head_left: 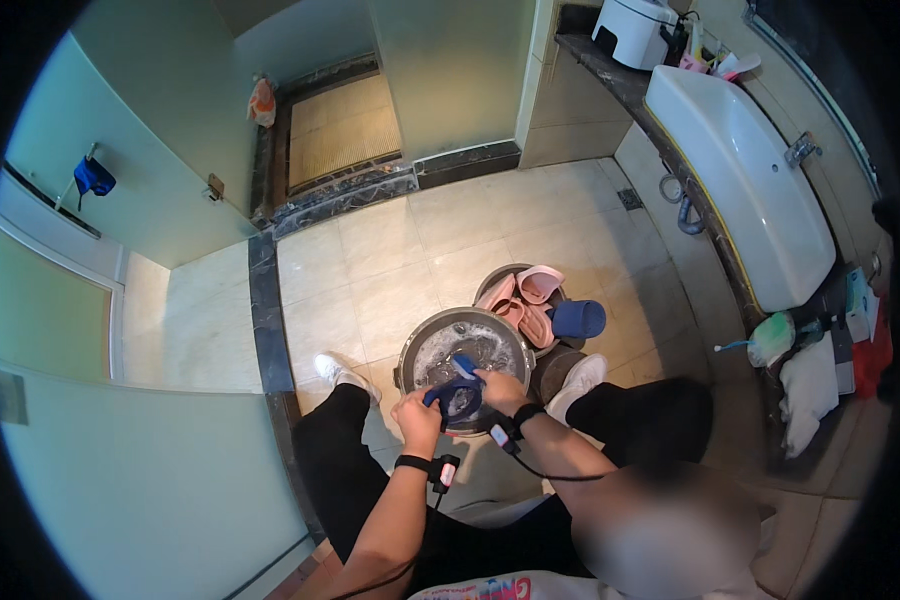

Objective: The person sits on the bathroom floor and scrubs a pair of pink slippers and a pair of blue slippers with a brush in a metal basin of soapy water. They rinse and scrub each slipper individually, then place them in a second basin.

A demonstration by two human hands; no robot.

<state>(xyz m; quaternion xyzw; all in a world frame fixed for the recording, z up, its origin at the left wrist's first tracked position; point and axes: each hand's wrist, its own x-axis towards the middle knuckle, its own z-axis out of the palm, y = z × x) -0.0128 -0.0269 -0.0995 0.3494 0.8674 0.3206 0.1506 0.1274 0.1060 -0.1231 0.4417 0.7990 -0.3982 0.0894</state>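
A grey basin [407, 345] of soapy water stands on the floor between my feet. Over its near side, my left hand [417, 412] is closed on the edge of a dark blue slipper [460, 408]. My right hand [502, 392] grips a small blue brush [464, 366], held against or just above the slipper; the exact contact is too small to tell. White suds float on the water. Behind the basin to the right, a second container holds several pink slippers [540, 282] and a blue slipper [578, 318].
A white washbasin [750, 170] on a dark counter runs along the right wall. Below it hang a white plastic bag [810, 395] and a green-and-white bag [772, 340]. Frosted glass panels [120, 480] stand at the left. My white shoes [577, 385] flank the basin on the tiled floor.
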